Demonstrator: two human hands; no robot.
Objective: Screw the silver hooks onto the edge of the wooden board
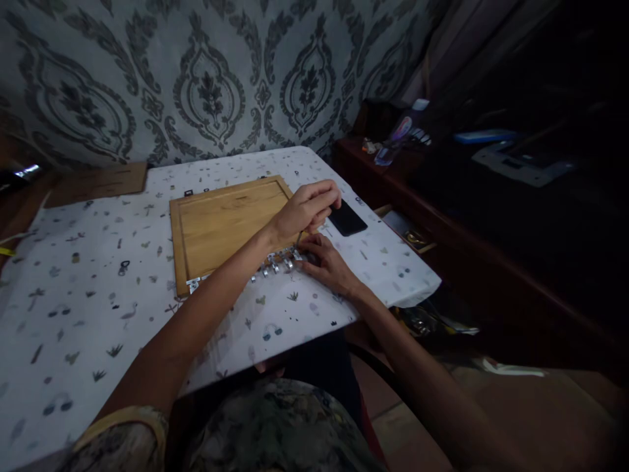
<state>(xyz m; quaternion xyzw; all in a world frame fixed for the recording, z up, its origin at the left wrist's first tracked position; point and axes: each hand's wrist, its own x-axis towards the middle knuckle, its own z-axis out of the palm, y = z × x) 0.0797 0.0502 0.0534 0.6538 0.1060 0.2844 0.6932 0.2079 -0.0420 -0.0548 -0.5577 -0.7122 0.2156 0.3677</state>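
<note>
My left hand (308,208) is closed above the near right corner of a framed wooden panel (230,223), which lies flat on the table. A thin dark rod, perhaps a screwdriver shaft, points down from that hand to a metal strip (275,260). Several shiny curved metal pieces, like rings or hinge arms, stick out from the strip along the panel's near edge. My left forearm covers part of the strip. Lower down, my right hand (327,263) pinches the strip's right end with thumb and fingers. Another metal piece (194,284) shows at the panel's near left corner.
A black phone (348,218) lies right of the panel. The table (147,354) has a white patterned cover. A flat brown cardboard piece (98,183) is at the back left. On the right, a dark cabinet carries a bottle (396,137), and a small drawer (405,229) stands open.
</note>
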